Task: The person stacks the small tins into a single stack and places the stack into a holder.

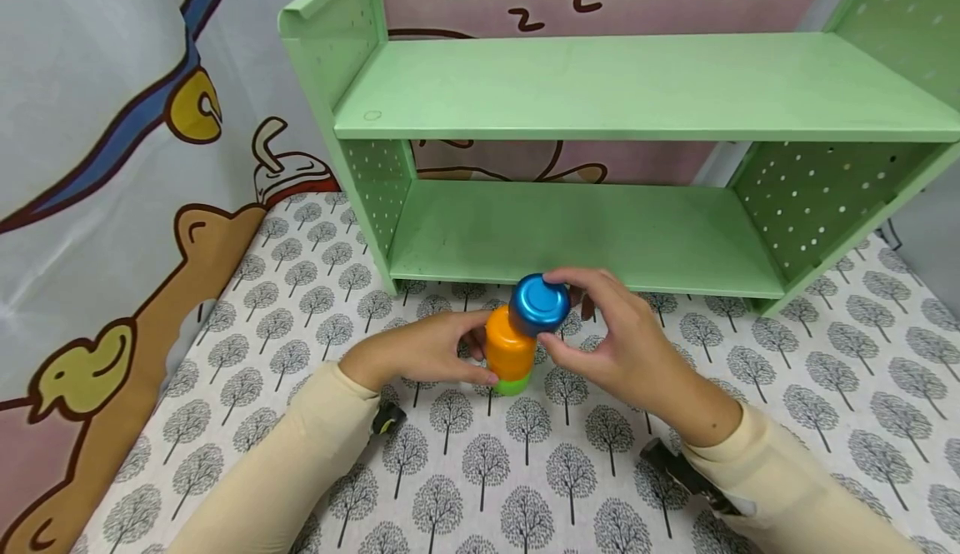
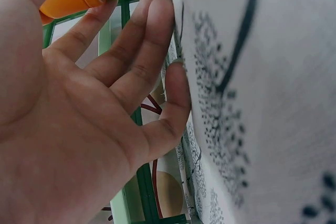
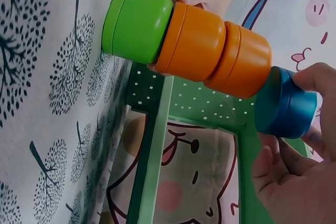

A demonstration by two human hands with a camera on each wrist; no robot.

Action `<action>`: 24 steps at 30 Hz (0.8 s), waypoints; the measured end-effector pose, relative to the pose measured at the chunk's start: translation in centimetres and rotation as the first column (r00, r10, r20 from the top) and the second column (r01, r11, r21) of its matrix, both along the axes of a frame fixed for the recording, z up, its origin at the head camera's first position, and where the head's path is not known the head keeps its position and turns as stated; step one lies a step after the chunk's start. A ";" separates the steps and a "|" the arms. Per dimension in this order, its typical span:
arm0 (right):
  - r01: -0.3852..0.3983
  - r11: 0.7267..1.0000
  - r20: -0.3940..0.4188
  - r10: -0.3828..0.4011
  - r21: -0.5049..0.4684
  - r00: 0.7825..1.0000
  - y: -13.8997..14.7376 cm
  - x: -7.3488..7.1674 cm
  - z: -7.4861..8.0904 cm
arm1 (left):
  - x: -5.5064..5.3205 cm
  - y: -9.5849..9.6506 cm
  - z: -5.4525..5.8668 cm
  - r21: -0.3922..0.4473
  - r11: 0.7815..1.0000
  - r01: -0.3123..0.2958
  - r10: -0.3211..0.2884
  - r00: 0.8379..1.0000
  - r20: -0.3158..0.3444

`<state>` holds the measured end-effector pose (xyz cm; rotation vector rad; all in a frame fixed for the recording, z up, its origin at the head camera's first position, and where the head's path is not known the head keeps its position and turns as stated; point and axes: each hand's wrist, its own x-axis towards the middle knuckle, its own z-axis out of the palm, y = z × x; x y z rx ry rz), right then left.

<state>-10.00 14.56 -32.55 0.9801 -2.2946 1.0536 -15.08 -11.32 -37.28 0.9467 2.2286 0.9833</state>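
Observation:
A stack of rounded cups stands upright on the cloth. Its lowest is a green cup (image 3: pixel 137 24), with a lower orange cup (image 3: pixel 192 41) and an upper orange cup (image 3: pixel 242 60) above it. My left hand (image 1: pixel 427 347) holds the stack low down, thumb on one side and fingers on the other, around the meeting of green and orange. With thumb and fingers, my right hand (image 1: pixel 630 346) grips a shiny blue cup (image 1: pixel 541 301) by its sides. The blue cup is tilted at the top of the stack, its rim close to the upper orange cup; contact is unclear.
Just behind the stack stands a light green shelf unit (image 1: pixel 585 87) with two boards and perforated side panels. A tree-printed cloth (image 1: pixel 465 496) covers the table. Cartoon-printed curtains (image 1: pixel 97 79) hang at the left and back.

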 end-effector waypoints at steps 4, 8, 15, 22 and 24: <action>0.004 1.000 0.014 -0.004 -0.006 1.000 -0.1 0.1 0.0 | 0.0 0.0 0.0 0.006 1.000 0.003 -0.003 1.000 0.004; 0.012 1.000 0.022 -0.012 -0.006 1.000 -0.2 0.2 0.0 | 0.0 0.0 0.1 0.006 1.000 0.004 -0.004 1.000 0.004; 0.010 1.000 0.023 -0.010 -0.009 1.000 -0.3 0.2 0.1 | 0.1 0.0 0.2 0.002 1.000 0.008 -0.008 1.000 0.002; -0.005 1.000 0.021 0.006 -0.016 1.000 -0.4 0.2 0.1 | 0.0 0.0 0.2 -0.005 1.000 0.004 -0.004 1.000 -0.011; -0.009 1.000 0.019 0.010 -0.017 1.000 -0.5 0.2 0.1 | 0.0 0.0 0.2 -0.004 1.000 0.003 -0.003 1.000 -0.011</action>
